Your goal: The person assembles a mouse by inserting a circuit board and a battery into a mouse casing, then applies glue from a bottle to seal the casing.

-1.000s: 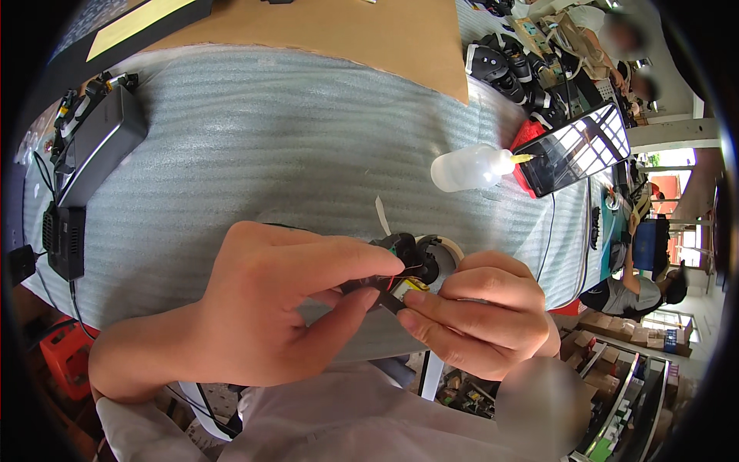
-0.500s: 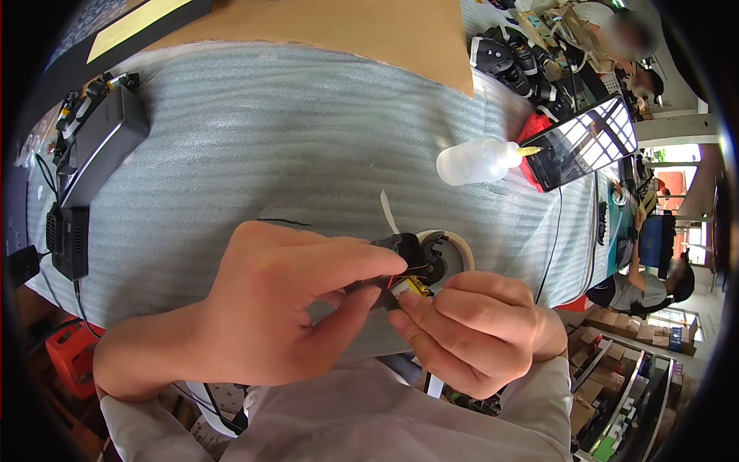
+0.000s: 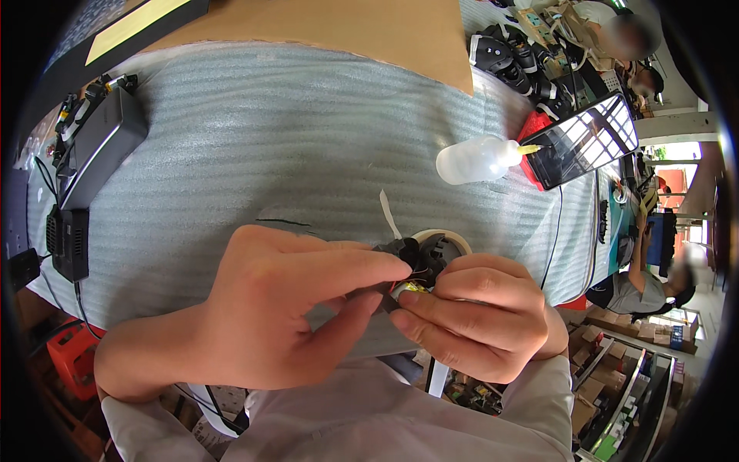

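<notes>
My left hand [image 3: 281, 308] is closed on a small black plastic housing [image 3: 402, 248], thumb below and index finger reaching over it. Thin wires, one of them red, run out at the housing's near side. There my right hand [image 3: 485, 312] pinches a small silver-and-yellow wrapped piece [image 3: 413, 287] between thumb and index finger, right up against the housing. Fingers cover much of both parts. Just behind them, a roll of tape [image 3: 459, 240] lies on the table, partly hidden, with a narrow white strip [image 3: 389, 212] standing out beside it.
A white squeeze bottle [image 3: 473, 160] with a yellow tip lies to the right, by a dark-screened tablet [image 3: 585, 142] on something red. Grey foam sheet [image 3: 269, 138] covers the table. At left stand a grey device [image 3: 108, 146] and a black adapter [image 3: 71, 242]. Co-workers sit far right.
My right hand has shifted slightly up and turned, so less of the silver-and-yellow piece shows. The left hand and the black housing have barely moved.
</notes>
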